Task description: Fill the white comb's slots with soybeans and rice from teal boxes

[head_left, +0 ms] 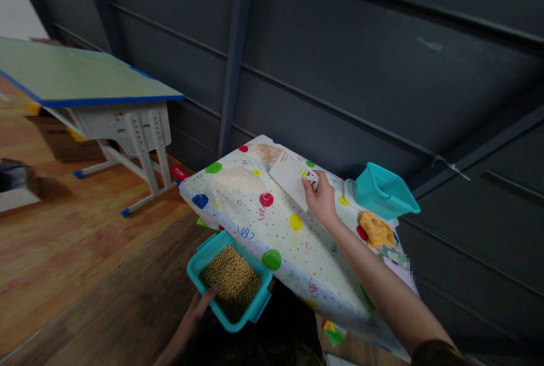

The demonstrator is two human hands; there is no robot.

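My right hand (321, 199) reaches over a table covered with a dotted white cloth (293, 252) and grips a white comb-edged scraper (291, 176). The scraper lies beside a pale heap of rice-like grain (238, 180) and a smaller tan heap (268, 153) at the far corner. Below the table's near edge my left hand (199, 309) holds a teal box (229, 286) by its rim; the box is filled with yellowish beans. Its fingers curl over the box wall.
A teal empty container (385, 190) on a white lid stands at the table's right, with an orange cloth (376, 230) beside it. A green-topped desk (80, 80) stands at the left on the wooden floor. A dark panelled wall runs behind.
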